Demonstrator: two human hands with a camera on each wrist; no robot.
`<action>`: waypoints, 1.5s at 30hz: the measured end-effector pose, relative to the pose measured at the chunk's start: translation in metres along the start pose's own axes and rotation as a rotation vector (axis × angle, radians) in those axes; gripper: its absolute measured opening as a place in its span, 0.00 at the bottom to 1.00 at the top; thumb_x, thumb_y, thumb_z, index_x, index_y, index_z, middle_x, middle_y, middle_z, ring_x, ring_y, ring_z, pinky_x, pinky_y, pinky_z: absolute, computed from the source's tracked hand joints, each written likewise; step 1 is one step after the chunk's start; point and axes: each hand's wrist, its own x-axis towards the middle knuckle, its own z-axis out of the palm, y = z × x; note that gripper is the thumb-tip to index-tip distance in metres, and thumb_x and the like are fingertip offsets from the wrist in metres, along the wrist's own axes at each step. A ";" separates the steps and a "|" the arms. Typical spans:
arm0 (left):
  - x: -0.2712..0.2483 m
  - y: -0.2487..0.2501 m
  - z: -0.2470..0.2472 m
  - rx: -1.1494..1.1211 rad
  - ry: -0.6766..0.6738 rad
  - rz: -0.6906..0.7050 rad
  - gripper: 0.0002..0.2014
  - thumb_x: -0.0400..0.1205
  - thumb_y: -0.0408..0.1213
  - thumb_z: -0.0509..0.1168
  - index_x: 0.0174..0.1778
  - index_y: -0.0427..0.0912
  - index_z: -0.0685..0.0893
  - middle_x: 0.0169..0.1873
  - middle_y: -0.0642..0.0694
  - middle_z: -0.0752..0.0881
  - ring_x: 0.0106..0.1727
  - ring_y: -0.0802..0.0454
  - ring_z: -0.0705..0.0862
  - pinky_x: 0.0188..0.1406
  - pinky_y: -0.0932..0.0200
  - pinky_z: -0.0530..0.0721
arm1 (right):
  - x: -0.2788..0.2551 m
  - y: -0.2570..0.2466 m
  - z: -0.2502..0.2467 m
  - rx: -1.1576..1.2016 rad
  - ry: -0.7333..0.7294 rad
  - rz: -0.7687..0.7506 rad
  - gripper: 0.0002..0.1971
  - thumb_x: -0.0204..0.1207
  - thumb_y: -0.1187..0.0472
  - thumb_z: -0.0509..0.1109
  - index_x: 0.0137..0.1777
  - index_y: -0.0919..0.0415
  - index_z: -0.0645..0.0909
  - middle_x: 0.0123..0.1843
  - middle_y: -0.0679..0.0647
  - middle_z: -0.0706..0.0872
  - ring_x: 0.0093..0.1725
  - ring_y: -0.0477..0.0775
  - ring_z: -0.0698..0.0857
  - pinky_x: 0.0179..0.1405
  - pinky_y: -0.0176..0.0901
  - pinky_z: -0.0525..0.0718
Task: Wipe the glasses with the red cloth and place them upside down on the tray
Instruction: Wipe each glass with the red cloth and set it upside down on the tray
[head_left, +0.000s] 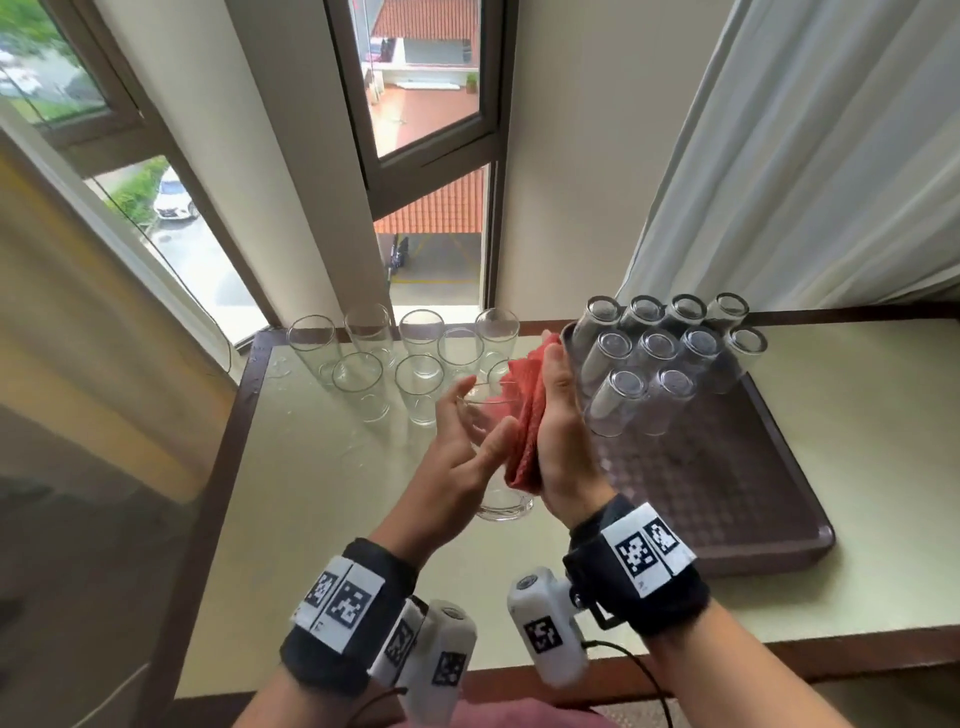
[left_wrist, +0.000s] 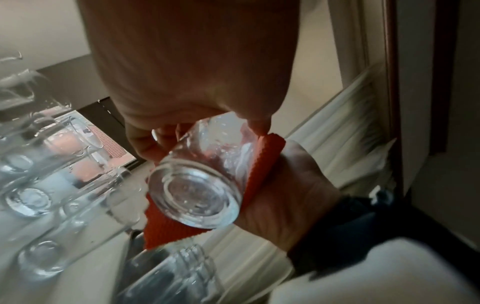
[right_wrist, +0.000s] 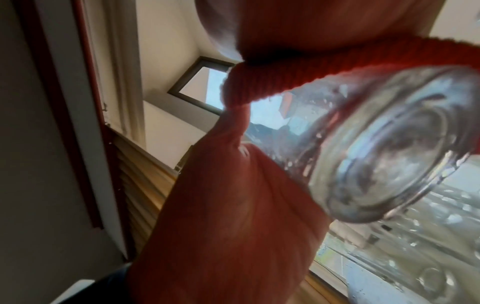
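Observation:
My left hand (head_left: 465, 449) grips a clear glass (head_left: 506, 506), held tilted above the table with its thick base towards me. My right hand (head_left: 561, 447) holds the folded red cloth (head_left: 524, 415) and presses it against the glass's right side. From the left wrist the glass base (left_wrist: 197, 191) shows wet with droplets, with the cloth (left_wrist: 161, 232) behind it. The right wrist view shows the cloth (right_wrist: 285, 72) wrapped over the glass (right_wrist: 389, 154). The brown tray (head_left: 727, 493) lies to the right. Several upside-down glasses (head_left: 654, 353) stand on its far half.
Several upright glasses (head_left: 415, 364) stand in rows at the table's far left, near the window. The tabletop (head_left: 322, 467) under my hands is wet. A white curtain (head_left: 805, 156) hangs behind the tray. The tray's near half is bare.

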 end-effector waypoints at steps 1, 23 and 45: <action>-0.001 0.007 -0.004 -0.015 0.030 -0.002 0.32 0.82 0.60 0.59 0.78 0.52 0.56 0.53 0.51 0.83 0.53 0.68 0.85 0.58 0.63 0.81 | -0.001 0.000 0.003 -0.020 -0.041 -0.027 0.45 0.70 0.26 0.66 0.81 0.51 0.63 0.77 0.64 0.74 0.72 0.71 0.79 0.67 0.73 0.81; -0.018 0.038 -0.040 -0.145 0.309 -0.067 0.34 0.75 0.71 0.64 0.72 0.54 0.76 0.68 0.48 0.78 0.73 0.53 0.79 0.75 0.47 0.77 | -0.031 0.009 0.055 -0.153 -0.164 -0.185 0.18 0.80 0.41 0.60 0.69 0.38 0.75 0.64 0.60 0.87 0.65 0.59 0.87 0.70 0.65 0.80; -0.024 0.050 -0.035 -0.089 0.313 -0.003 0.23 0.81 0.68 0.57 0.69 0.66 0.72 0.64 0.41 0.82 0.63 0.44 0.85 0.66 0.35 0.82 | -0.041 0.026 0.045 -0.444 -0.154 -0.320 0.37 0.75 0.32 0.57 0.85 0.37 0.56 0.78 0.49 0.77 0.73 0.48 0.79 0.73 0.59 0.78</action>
